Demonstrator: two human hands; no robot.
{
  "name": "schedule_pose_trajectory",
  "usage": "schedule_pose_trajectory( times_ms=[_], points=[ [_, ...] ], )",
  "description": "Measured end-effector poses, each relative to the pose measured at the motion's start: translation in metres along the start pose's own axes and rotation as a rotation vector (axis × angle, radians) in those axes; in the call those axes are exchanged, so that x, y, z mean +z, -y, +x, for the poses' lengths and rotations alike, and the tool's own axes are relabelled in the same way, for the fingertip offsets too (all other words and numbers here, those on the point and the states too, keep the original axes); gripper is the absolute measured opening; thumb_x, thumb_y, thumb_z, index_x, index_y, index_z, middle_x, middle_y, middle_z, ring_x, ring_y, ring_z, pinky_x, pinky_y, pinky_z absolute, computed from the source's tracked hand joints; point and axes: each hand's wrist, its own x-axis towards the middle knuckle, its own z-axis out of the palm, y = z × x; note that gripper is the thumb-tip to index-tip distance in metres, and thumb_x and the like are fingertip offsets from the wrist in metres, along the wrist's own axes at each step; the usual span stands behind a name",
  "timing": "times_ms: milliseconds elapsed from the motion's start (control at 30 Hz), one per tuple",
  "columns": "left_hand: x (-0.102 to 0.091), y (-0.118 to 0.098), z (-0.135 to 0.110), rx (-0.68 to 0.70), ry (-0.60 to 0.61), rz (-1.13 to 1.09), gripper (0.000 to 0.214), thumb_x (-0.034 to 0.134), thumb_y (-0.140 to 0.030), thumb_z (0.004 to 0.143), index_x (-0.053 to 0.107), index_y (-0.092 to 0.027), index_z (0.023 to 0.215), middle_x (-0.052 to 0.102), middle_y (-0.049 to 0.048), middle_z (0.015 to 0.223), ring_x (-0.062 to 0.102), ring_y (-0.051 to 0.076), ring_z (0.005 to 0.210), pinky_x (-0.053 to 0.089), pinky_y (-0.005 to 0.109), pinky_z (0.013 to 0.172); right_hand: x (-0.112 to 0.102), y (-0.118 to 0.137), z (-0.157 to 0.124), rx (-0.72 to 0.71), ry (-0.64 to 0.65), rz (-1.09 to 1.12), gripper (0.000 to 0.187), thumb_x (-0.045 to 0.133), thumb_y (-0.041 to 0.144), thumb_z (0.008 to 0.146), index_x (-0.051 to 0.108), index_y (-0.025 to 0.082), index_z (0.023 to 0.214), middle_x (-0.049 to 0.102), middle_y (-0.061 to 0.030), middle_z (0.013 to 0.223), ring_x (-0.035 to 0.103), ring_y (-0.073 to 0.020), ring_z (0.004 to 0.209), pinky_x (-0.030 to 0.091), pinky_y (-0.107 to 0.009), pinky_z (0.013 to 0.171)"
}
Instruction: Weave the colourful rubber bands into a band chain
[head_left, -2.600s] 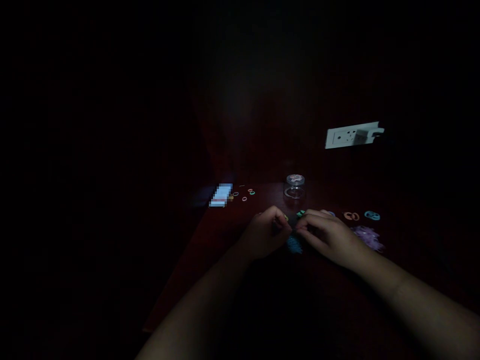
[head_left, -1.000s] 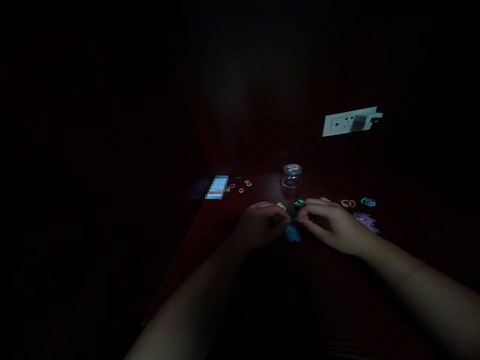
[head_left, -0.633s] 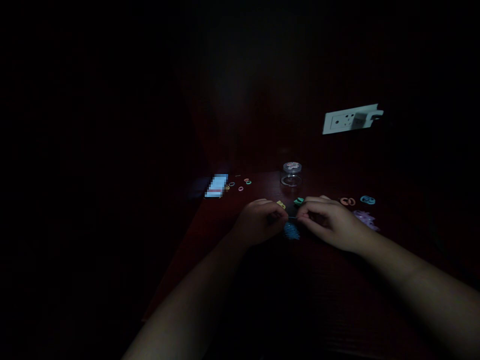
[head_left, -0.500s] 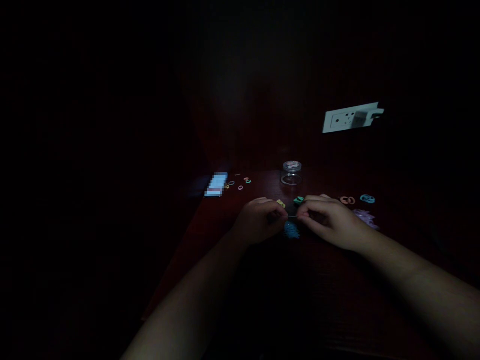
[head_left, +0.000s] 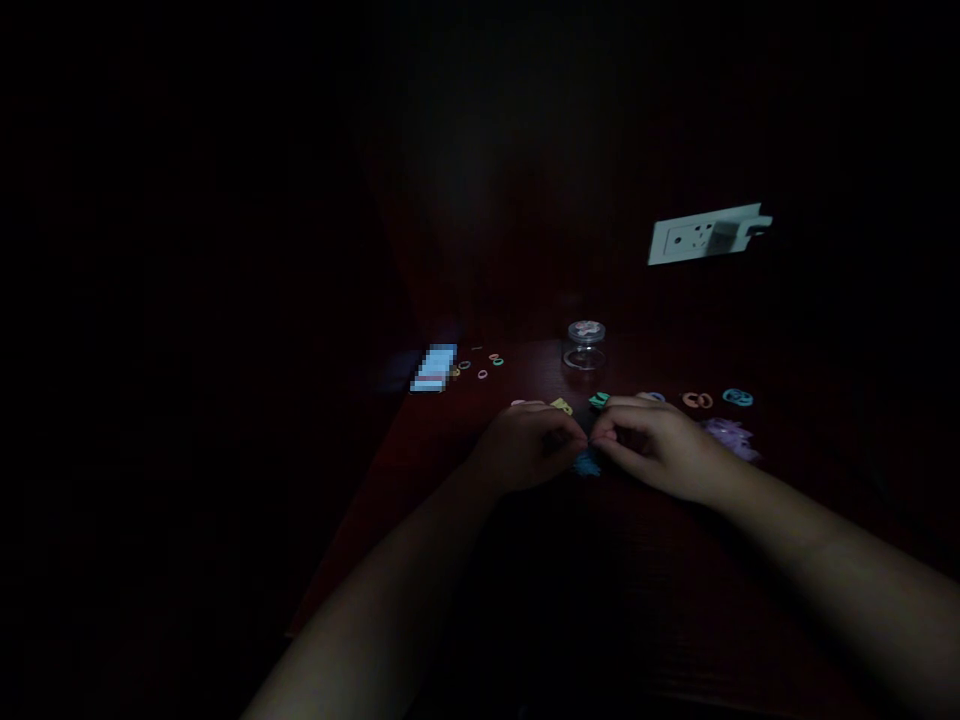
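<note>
**Right of the frame's centre, a left hand (head_left: 529, 447) and a right hand (head_left: 656, 445) pinch close by a blue pile (head_left: 587, 463)**

Just below the middle of the frame, in a room so dark I have to peer, the two bare hands face each other with their fingertips nearly meeting. The left hand is narrow, thumb and finger drawn together; the right hand makes the same tight pinch. Whether a strand sits between the tips, I cannot tell in this gloom. The blue pile lies right under them in the frame, partly covered by the fingers.

Just above the fingertips are some yellow pieces (head_left: 562, 406) and, to their right, green pieces (head_left: 599, 400), partly behind the right hand. Farther right I make out a purple heap (head_left: 731, 439) by the wrist, with brownish rings (head_left: 697, 400) and light-blue rings (head_left: 738, 397) above it.

Above the hands, a clear lidded jar (head_left: 585, 345) stands upright on the dark red table (head_left: 529, 375). Left of it lie a few small rings (head_left: 482, 374), near a glowing panel (head_left: 434, 368) blurred into blocks. At upper right, a white socket plate (head_left: 686, 238) catches the light.
</note>
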Motion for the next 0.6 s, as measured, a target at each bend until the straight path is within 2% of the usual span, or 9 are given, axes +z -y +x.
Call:
schedule_pose_trajectory(
  times_ms=[100, 367, 500, 600],
  points=[
    [-0.0003, 0.0013, 0.0002, -0.023, 0.018, 0.005, 0.007, 0.064, -0.026, 0.084, 0.068, -0.021, 0.084, 0.072, -0.0005, 0.078, 0.063, 0.014, 0.074, 0.049, 0.029, 0.072, 0.0003, -0.0002, 0.0001, -0.001, 0.008, 0.004, 0.014, 0.054, 0.024, 0.089, 0.062, 0.02, 0.079, 0.062, -0.0008, 0.073, 0.057, -0.0152, 0.068, 0.039, -0.031, 0.069],
    [-0.0055, 0.005, -0.0016, -0.015, -0.032, -0.018, 0.004, 0.065, -0.023, 0.081, 0.068, -0.019, 0.08, 0.07, 0.0, 0.075, 0.062, 0.012, 0.069, 0.05, 0.027, 0.069, -0.0021, -0.0045, -0.0006, 0.012, 0.009, -0.037, 0.011, 0.056, 0.022, 0.088, 0.063, 0.02, 0.079, 0.062, -0.0005, 0.073, 0.057, -0.0155, 0.069, 0.039, -0.033, 0.073],
    [-0.0037, 0.0025, -0.0013, -0.013, 0.017, -0.02, 0.012, 0.069, -0.03, 0.081, 0.068, -0.02, 0.088, 0.071, 0.0004, 0.08, 0.064, 0.014, 0.075, 0.05, 0.028, 0.073, -0.0003, -0.0025, -0.0004, 0.006, 0.018, -0.026, 0.012, 0.055, 0.023, 0.088, 0.062, 0.02, 0.08, 0.062, -0.0006, 0.074, 0.057, -0.0153, 0.069, 0.039, -0.032, 0.071],
    [-0.0014, 0.0013, -0.0007, -0.022, 0.052, -0.011, 0.008, 0.067, -0.028, 0.083, 0.067, -0.02, 0.084, 0.071, -0.0003, 0.079, 0.065, 0.013, 0.076, 0.049, 0.028, 0.076, 0.0011, -0.0004, 0.0003, 0.004, 0.024, -0.013, 0.013, 0.055, 0.025, 0.089, 0.063, 0.02, 0.08, 0.063, -0.0006, 0.074, 0.057, -0.0152, 0.068, 0.04, -0.031, 0.07]
  ],
)
